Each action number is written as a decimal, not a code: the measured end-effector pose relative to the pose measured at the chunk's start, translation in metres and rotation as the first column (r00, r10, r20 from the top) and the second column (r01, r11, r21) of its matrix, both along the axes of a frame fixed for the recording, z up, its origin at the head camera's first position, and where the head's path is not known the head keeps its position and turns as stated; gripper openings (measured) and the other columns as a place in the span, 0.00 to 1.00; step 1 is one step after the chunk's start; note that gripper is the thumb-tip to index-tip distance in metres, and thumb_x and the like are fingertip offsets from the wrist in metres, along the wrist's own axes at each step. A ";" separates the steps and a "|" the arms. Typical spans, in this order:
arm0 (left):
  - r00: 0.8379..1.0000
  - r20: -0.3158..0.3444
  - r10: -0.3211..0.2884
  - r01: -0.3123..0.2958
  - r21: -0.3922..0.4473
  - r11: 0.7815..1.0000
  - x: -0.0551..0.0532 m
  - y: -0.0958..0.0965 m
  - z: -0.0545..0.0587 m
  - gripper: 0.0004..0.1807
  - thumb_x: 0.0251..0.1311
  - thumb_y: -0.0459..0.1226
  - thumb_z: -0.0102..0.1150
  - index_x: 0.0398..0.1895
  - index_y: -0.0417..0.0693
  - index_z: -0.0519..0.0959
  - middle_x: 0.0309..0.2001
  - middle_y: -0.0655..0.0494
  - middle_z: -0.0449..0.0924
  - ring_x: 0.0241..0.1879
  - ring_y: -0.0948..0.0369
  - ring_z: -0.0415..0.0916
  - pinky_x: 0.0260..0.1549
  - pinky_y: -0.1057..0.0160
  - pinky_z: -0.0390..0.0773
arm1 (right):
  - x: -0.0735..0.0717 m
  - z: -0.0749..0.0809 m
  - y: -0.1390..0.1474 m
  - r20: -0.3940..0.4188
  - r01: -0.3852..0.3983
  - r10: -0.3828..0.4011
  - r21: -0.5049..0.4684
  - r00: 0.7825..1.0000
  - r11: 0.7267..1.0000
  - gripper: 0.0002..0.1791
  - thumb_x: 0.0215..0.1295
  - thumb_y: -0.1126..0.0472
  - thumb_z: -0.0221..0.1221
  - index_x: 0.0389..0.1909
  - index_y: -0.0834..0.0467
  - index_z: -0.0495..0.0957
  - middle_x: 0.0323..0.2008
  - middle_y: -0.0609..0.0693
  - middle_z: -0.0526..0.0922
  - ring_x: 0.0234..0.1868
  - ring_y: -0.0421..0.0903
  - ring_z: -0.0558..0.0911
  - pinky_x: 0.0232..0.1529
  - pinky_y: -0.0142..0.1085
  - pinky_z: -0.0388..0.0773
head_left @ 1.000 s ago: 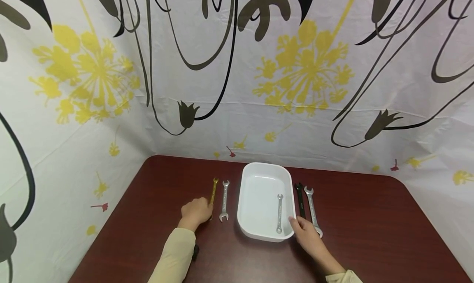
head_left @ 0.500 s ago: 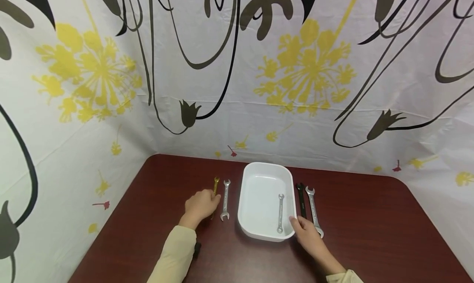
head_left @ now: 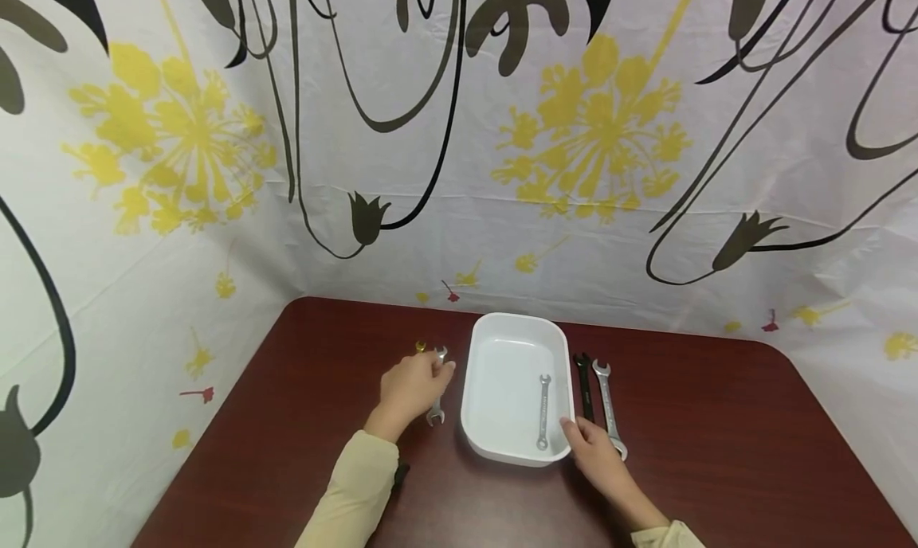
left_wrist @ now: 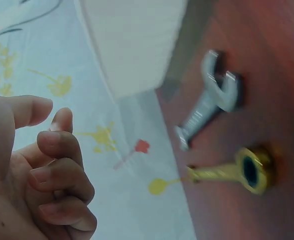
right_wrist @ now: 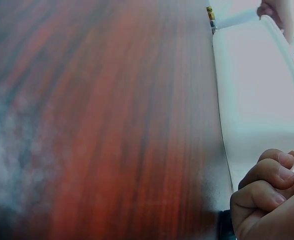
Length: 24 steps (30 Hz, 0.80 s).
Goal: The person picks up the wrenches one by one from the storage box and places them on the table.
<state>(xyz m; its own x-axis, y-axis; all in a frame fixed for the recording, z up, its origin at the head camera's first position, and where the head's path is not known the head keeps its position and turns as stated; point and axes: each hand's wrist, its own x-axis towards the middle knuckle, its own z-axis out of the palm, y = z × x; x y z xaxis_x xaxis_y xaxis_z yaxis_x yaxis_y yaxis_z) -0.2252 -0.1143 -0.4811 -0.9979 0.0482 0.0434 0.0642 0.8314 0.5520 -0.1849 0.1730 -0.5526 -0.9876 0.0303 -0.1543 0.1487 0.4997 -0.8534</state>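
My left hand (head_left: 412,389) hovers over a silver open-end wrench (head_left: 436,414) and a gold wrench (head_left: 420,346), hiding most of both. In the left wrist view the hand's fingers (left_wrist: 62,182) are loosely bent with nothing between them. There the gold wrench (left_wrist: 217,173) shows its ring end and the silver wrench (left_wrist: 202,112) its forked end, both lying on the table apart from the hand. My right hand (head_left: 598,456) grips the near right rim of a white rectangular tray (head_left: 502,373). A small silver wrench (head_left: 543,412) lies inside it.
To the right of the tray lie a black wrench (head_left: 584,389) and a larger silver wrench (head_left: 608,409), partly behind the right hand. The dark red-brown table (head_left: 724,420) meets a flower-patterned cloth (head_left: 459,174) at its back and left.
My left hand has moved right and slightly up from beside the gold wrench to over the silver one. The gold wrench stays on the table. The right hand stays on the tray's rim.
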 end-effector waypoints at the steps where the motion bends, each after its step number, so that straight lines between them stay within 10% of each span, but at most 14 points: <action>1: 1.000 -0.008 -0.012 0.012 -0.005 1.000 0.000 0.004 0.002 0.18 0.66 0.51 0.52 0.22 0.51 0.75 0.13 0.60 0.66 0.14 0.63 0.64 0.16 0.63 0.60 | 0.000 0.000 0.000 0.000 0.003 -0.003 0.000 1.000 1.000 0.17 0.74 0.55 0.48 0.32 0.65 0.74 0.14 0.44 0.63 0.15 0.38 0.62 0.17 0.31 0.61; 14: 0.990 -0.008 -0.143 0.141 -0.101 0.985 0.005 0.057 0.022 0.16 0.65 0.53 0.51 0.31 0.54 0.80 0.18 0.62 0.74 0.19 0.64 0.68 0.20 0.63 0.64 | 0.002 0.000 0.001 0.003 0.003 -0.003 -0.023 1.000 1.000 0.18 0.74 0.54 0.48 0.38 0.66 0.76 0.12 0.44 0.63 0.13 0.38 0.62 0.16 0.31 0.61; 24: 0.982 0.008 -0.187 0.186 -0.124 0.975 -0.002 0.091 0.006 0.17 0.64 0.54 0.52 0.24 0.56 0.78 0.19 0.63 0.74 0.19 0.64 0.68 0.21 0.62 0.64 | 0.001 -0.001 0.000 -0.008 -0.001 0.000 -0.037 1.000 0.999 0.18 0.74 0.56 0.48 0.40 0.67 0.77 0.13 0.44 0.64 0.14 0.38 0.62 0.16 0.31 0.61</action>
